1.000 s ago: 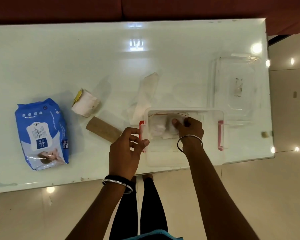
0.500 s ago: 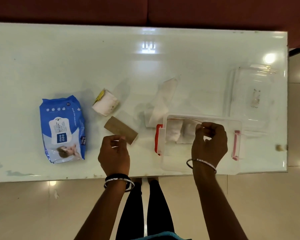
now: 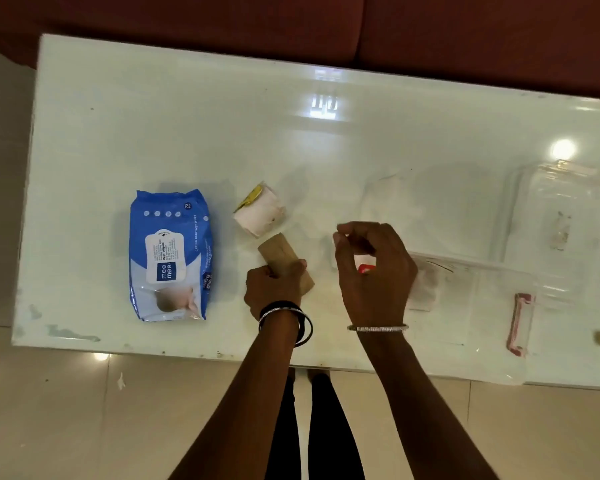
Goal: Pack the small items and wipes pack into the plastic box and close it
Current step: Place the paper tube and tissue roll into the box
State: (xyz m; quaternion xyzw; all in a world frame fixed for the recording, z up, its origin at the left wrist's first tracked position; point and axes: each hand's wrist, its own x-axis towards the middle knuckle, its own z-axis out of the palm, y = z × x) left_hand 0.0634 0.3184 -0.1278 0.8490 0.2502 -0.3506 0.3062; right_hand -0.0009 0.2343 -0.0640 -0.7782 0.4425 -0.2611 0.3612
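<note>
I could read print only on the blue wipes pack point(image 3: 169, 255), which lay on the surface point(image 3: 187, 133). A dark blue square on its white flap label carried the brand "mee mee". Above it, in the label's small lines, I made out "Wet Wipes". Along the pack's right side ran "CARING BABY WET WIPES", and near its top corner stood a small "72". A second "mee mee" mark sat at the lower right edge, partly cut off.

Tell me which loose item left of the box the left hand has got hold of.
The flat brown cardboard piece. The left hand closes its fingers over its near end. The white roll and the blue wipes pack lie untouched further left.
</note>
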